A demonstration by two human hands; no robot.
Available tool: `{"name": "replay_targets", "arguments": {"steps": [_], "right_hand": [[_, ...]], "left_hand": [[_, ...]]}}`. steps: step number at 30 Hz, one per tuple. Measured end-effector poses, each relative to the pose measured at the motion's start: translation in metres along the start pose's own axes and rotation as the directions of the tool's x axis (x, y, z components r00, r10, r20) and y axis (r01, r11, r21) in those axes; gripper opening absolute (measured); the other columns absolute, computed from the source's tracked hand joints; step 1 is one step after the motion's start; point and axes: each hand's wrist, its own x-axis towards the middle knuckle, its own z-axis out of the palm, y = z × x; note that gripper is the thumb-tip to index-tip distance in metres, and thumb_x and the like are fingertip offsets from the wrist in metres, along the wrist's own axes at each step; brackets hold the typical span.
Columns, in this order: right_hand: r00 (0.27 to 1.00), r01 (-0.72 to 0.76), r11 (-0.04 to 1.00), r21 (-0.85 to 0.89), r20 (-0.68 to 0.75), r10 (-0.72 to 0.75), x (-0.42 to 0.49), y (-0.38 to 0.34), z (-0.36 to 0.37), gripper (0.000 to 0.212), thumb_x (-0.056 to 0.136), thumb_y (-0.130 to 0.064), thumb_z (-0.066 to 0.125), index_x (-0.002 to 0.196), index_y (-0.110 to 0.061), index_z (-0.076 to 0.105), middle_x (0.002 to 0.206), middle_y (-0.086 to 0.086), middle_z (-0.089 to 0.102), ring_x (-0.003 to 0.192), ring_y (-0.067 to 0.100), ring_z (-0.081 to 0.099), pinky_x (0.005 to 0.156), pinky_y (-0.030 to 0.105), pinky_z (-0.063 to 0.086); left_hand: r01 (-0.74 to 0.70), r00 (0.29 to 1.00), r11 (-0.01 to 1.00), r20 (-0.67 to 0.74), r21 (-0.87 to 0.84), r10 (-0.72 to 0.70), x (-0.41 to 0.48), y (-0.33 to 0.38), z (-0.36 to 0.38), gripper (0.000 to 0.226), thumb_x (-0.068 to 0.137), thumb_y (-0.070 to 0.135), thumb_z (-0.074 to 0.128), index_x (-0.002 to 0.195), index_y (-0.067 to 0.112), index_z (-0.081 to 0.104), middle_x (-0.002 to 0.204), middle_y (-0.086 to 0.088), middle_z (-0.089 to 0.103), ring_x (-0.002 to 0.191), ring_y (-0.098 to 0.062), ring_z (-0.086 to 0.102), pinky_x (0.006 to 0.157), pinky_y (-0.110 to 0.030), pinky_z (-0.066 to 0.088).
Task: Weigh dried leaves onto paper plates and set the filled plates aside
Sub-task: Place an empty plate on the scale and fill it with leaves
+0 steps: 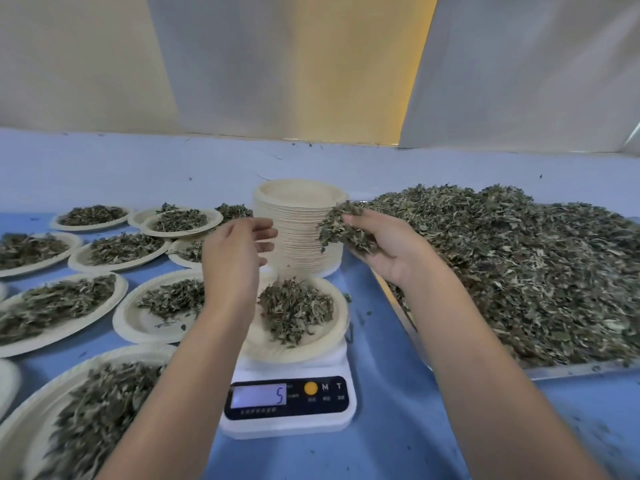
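A white digital scale [289, 405] stands at the front middle, its display reading 5. On it sits a paper plate [325, 348] holding a small heap of dried leaves [294, 308]. My right hand [381, 252] is raised above and right of that plate, palm up, fingers curled round a handful of dried leaves [341, 228]. My left hand [235, 252] hovers over the plate's left side with relaxed fingers and holds nothing. A big pile of loose dried leaves [519, 268] lies on a metal tray [571, 370] to the right.
A tall stack of unused paper plates [299, 230] stands just behind the scale. Several filled plates [65, 308] cover the blue table [398, 427] on the left. White panels rise behind the table.
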Motion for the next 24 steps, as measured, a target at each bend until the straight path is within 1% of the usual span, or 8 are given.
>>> {"name": "replay_targets", "arguments": {"steps": [5,8,11,13,15,19,22,24], "right_hand": [[0.965,0.129,0.939,-0.32,0.259,-0.045,-0.017,0.017,0.034,0.023,0.08,0.003,0.068,0.076,-0.02,0.073,0.074,-0.007,0.073,0.074,0.005,0.068,0.069,0.018,0.055],[0.94,0.273,0.84,-0.468,0.315,-0.13,-0.022,0.027,0.044,0.024,0.082,0.001,0.068,0.082,-0.022,0.07,0.07,-0.01,0.071,0.062,-0.003,0.064,0.058,0.008,0.047],[0.916,0.383,0.688,-0.616,0.353,-0.193,-0.024,0.03,0.047,0.019,0.087,-0.008,0.065,0.094,-0.024,0.072,0.07,-0.017,0.066,0.06,-0.005,0.056,0.061,0.009,0.04],[0.914,0.39,0.657,-0.645,0.356,-0.193,-0.025,0.032,0.047,0.018,0.09,-0.013,0.062,0.095,-0.029,0.07,0.068,-0.018,0.064,0.065,0.005,0.055,0.063,0.018,0.042],[0.914,0.394,0.641,-0.659,0.355,-0.196,-0.025,0.034,0.048,0.017,0.09,-0.014,0.062,0.096,-0.03,0.068,0.084,-0.004,0.068,0.075,0.015,0.057,0.075,0.032,0.047],[0.885,0.463,0.608,-0.645,0.371,-0.28,-0.027,0.037,0.049,0.018,0.083,-0.009,0.07,0.093,-0.024,0.072,0.098,0.017,0.07,0.082,0.028,0.061,0.084,0.036,0.048],[0.873,0.486,0.668,-0.563,0.343,-0.346,-0.028,0.036,0.052,0.02,0.079,-0.002,0.072,0.086,-0.02,0.072,0.086,0.001,0.07,0.073,0.007,0.06,0.082,0.031,0.052],[0.876,0.483,0.718,-0.502,0.275,-0.397,-0.028,0.034,0.052,0.023,0.077,0.001,0.073,0.081,-0.023,0.072,0.086,-0.007,0.069,0.083,0.015,0.066,0.089,0.041,0.054]], "left_hand": [[0.059,0.998,0.998,0.002,-0.035,-0.059,0.005,0.0,-0.009,0.023,0.097,0.019,0.042,0.098,0.016,0.064,0.107,-0.001,0.067,0.096,-0.014,0.063,0.081,-0.027,0.053],[0.065,0.998,0.998,0.006,-0.026,-0.065,0.005,0.001,-0.012,0.025,0.097,0.019,0.04,0.102,0.014,0.064,0.109,-0.002,0.067,0.099,-0.014,0.063,0.088,-0.03,0.052],[0.073,0.997,0.997,0.004,-0.026,-0.072,0.006,0.002,-0.013,0.025,0.096,0.016,0.041,0.104,0.012,0.065,0.109,-0.002,0.068,0.099,-0.014,0.064,0.086,-0.029,0.051],[0.072,0.997,0.997,0.005,-0.023,-0.072,0.007,0.002,-0.013,0.026,0.095,0.014,0.042,0.106,0.011,0.065,0.11,-0.003,0.068,0.099,-0.014,0.063,0.085,-0.028,0.05],[0.071,0.997,0.997,-0.001,-0.02,-0.071,0.006,0.002,-0.013,0.026,0.095,0.013,0.042,0.107,0.011,0.065,0.109,-0.002,0.068,0.097,-0.013,0.063,0.085,-0.027,0.05],[0.077,0.997,0.997,-0.02,-0.019,-0.077,0.006,0.002,-0.015,0.026,0.094,0.012,0.043,0.106,0.01,0.066,0.107,-0.002,0.068,0.095,-0.012,0.064,0.087,-0.029,0.05],[0.079,0.997,0.997,-0.016,-0.021,-0.08,0.006,0.003,-0.015,0.027,0.094,0.011,0.042,0.105,0.01,0.066,0.107,-0.003,0.068,0.093,-0.012,0.064,0.085,-0.028,0.049],[0.078,0.997,0.997,-0.012,-0.027,-0.078,0.005,0.004,-0.014,0.028,0.094,0.01,0.042,0.106,0.009,0.066,0.106,-0.003,0.068,0.09,-0.01,0.064,0.085,-0.027,0.049]]}}
